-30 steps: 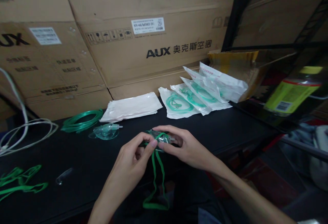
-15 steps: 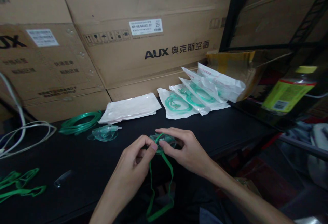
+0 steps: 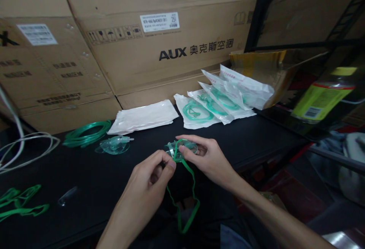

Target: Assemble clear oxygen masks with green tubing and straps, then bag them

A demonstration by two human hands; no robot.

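My right hand (image 3: pixel 211 161) is closed around a clear green oxygen mask (image 3: pixel 186 147), thumb on its near side. My left hand (image 3: pixel 155 175) pinches a green elastic strap (image 3: pixel 176 151) close to the mask's left edge. From the mask the strap hangs in a long loop below my hands, over the table's front edge. A second clear mask (image 3: pixel 115 145) lies on the black table, beyond my left hand. Further left are a coil of green tubing (image 3: pixel 87 133), more green straps (image 3: pixel 24 203) and a small clear tube (image 3: pixel 67 195).
White paper pouches (image 3: pixel 144 116) lie stacked at the back. Several sealed pouches with green tubing (image 3: pixel 199 112) fan out to their right, by an open carton (image 3: pixel 256 57). Large cardboard boxes (image 3: pixel 119 62) wall the rear. A yellow-labelled bottle (image 3: pixel 321 99) stands right; white cable (image 3: pixel 42 138) left.
The mask has turned in my right hand and shows more of its body. The strap loop has swung to the right, still pinched by my left hand. The view has shifted slightly.
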